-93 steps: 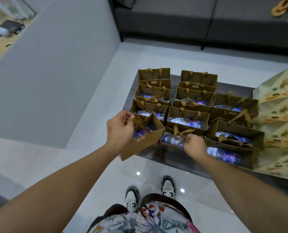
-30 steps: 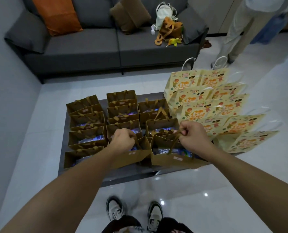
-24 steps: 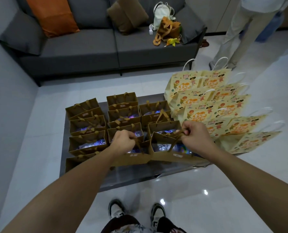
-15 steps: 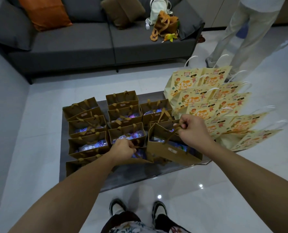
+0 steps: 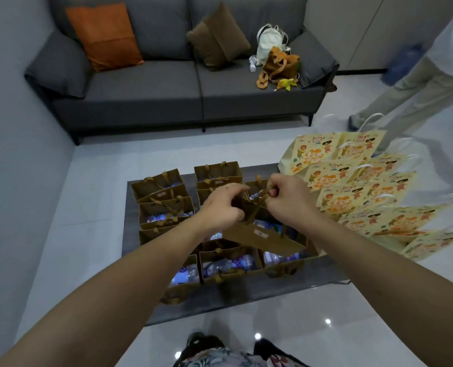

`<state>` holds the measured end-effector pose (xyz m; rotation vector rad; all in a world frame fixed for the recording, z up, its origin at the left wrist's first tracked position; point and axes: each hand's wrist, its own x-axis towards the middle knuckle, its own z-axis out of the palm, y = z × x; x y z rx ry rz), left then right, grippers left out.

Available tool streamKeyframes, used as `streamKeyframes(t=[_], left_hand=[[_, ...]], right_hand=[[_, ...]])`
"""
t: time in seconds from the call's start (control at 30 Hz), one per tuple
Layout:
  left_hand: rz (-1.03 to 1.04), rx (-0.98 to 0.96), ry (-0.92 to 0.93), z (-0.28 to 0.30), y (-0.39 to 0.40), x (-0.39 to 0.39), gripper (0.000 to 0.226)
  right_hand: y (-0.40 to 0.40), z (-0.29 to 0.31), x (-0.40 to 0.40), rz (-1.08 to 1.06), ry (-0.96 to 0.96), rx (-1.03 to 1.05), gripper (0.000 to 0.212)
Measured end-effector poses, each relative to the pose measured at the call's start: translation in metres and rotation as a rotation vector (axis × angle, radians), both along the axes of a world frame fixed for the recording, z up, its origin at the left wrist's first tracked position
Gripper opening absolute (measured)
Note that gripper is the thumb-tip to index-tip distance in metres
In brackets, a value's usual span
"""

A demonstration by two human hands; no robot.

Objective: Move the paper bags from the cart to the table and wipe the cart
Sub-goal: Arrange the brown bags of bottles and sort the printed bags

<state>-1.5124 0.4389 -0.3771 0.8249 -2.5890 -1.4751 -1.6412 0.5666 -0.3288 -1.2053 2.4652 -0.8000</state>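
Note:
Both my hands hold one small brown paper bag (image 5: 263, 239) raised above the low dark table (image 5: 220, 305). My right hand (image 5: 286, 203) pinches its ribbon handles at the top. My left hand (image 5: 221, 207) grips the bag's upper left edge beside them. The bag has a small white label on its front, and bottled water shows inside. Several more brown bags (image 5: 164, 207) with bottles stand in rows on the table under and around my hands.
Several yellow printed bags (image 5: 352, 197) with white handles lie overlapped on the table's right side. A grey sofa (image 5: 151, 83) with cushions and a backpack stands behind. A person's legs (image 5: 418, 83) are at the far right. A grey wall (image 5: 13, 181) runs along the left.
My left hand let go of the front bag, which now stands on the table, and moved right to the bag in my right hand. That bag has risen higher.

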Motion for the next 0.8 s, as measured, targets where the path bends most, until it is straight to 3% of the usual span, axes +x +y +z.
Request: streamKeyframes(t=[0.1,0.3,0.53,0.67,0.8], left_hand=[[-0.110,-0.085,0.005,0.014,-0.003,0.010,0.047],[0.180,-0.195,0.053,0.030,-0.031,0.039,0.009],[0.496,-0.069,0.104,0.024,-0.067,0.064,0.018],[0.621,-0.076,0.033,0.014,-0.081,0.074,0.025],[0.750,-0.103,-0.021,0.003,-0.100,0.077,0.026]], right_hand=[[-0.025,0.013,0.015,0.069,-0.031,-0.024,0.019],[-0.069,0.031,0.047,0.248,-0.083,-0.050,0.020],[-0.088,0.012,0.015,0.218,-0.172,-0.035,0.031],[-0.092,-0.033,-0.038,0.149,-0.120,0.164,0.031],[-0.105,-0.085,-0.073,0.211,-0.131,0.349,0.035]])
